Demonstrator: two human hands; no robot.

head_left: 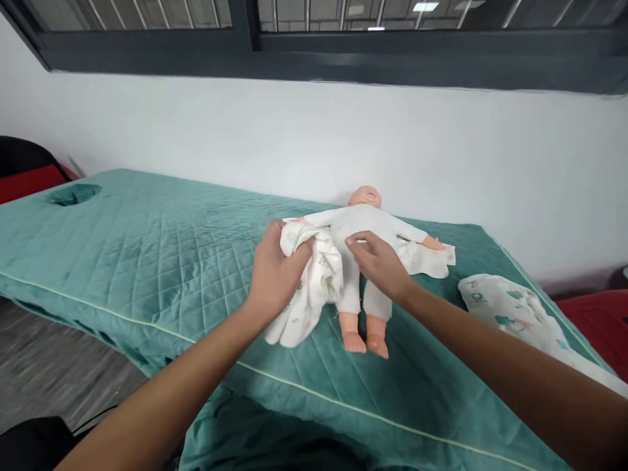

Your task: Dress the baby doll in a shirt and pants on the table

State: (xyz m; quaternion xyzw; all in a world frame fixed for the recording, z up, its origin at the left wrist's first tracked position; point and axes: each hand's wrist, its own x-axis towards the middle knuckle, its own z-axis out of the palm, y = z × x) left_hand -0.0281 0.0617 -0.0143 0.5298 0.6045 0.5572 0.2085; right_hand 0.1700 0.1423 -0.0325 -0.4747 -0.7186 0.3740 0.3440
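Note:
A baby doll [366,226] in a white one-piece suit lies on its back on the green quilted bed [147,261], head toward the wall, bare feet toward me. My left hand [275,275] is closed on a bunched white printed cloth [309,288] beside the doll's right side. My right hand [377,261] rests on the doll's belly, fingers pinched together at the suit's front. Part of the white cloth also spreads under the doll's far arm.
A second printed cloth [510,311] lies at the bed's right end. The bed has a face hole [73,194] at far left. A white wall runs behind, with a dark window frame above. Red furniture [596,320] stands at right, and grey floor at lower left.

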